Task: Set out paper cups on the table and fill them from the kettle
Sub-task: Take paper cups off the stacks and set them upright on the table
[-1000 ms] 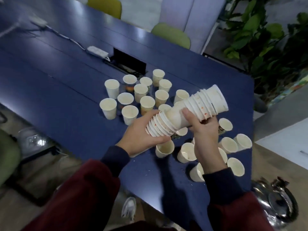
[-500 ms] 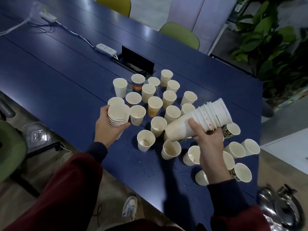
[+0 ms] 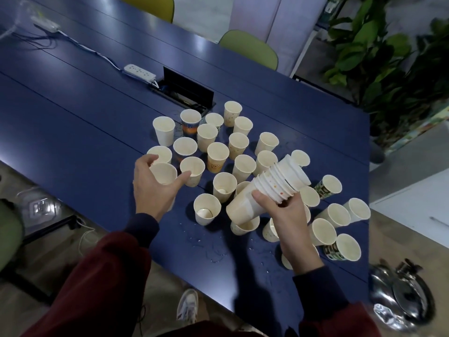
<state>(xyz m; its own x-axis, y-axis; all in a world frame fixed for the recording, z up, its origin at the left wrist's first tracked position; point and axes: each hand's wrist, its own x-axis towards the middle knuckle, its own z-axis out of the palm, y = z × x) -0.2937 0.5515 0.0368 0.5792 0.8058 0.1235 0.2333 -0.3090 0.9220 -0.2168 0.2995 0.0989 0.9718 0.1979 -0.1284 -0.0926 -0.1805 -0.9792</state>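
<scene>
Lowered to the table (image 3: 73, 113), left hand (image 3: 154, 193) clasps a cup (image 3: 164, 173) for placing; right hand (image 3: 288, 216) grips the stack (image 3: 269, 188) ready.

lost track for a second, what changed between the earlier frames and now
The left hand let go of the stack, pulled off a few nested cups and lowered them at the cluster's left edge. The right hand still holds the tilted stack; the standing cups stayed.

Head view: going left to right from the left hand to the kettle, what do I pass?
Left hand gripping a plain cup → lone front cup → cup stack in right hand → green-patterned cup → kettle.
</scene>
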